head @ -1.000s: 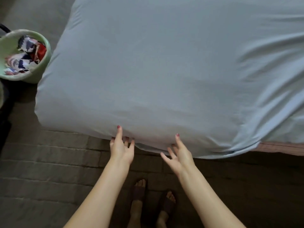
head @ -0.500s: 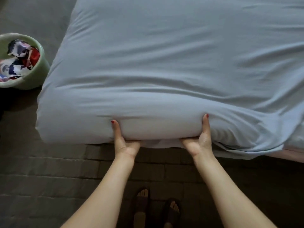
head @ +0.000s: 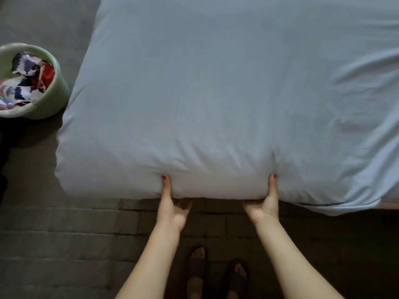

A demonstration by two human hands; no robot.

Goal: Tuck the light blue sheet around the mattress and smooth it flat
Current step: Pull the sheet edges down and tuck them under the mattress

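Note:
The light blue sheet (head: 216, 93) covers the mattress, which fills most of the view. My left hand (head: 171, 207) grips the near edge of the mattress, thumb pressed up on the sheeted side and fingers curled underneath. My right hand (head: 264, 205) grips the same edge a little to the right in the same way. The edge between the hands is lifted and bulges. Creases run across the sheet at the right, and a loose sheet corner (head: 336, 207) hangs over the near right edge.
A pale green basket (head: 55, 98) holding patterned cloth stands on the floor left of the mattress. Grey brick paving (head: 75, 234) lies in front of me, with my sandalled feet (head: 216, 275) between my arms. A pinkish bed base edge (head: 390, 205) shows at far right.
Both hands went from reaching at the mattress edge to gripping it, fingers underneath. The right hand shifted further right, and the near edge has been lifted and pulled toward me.

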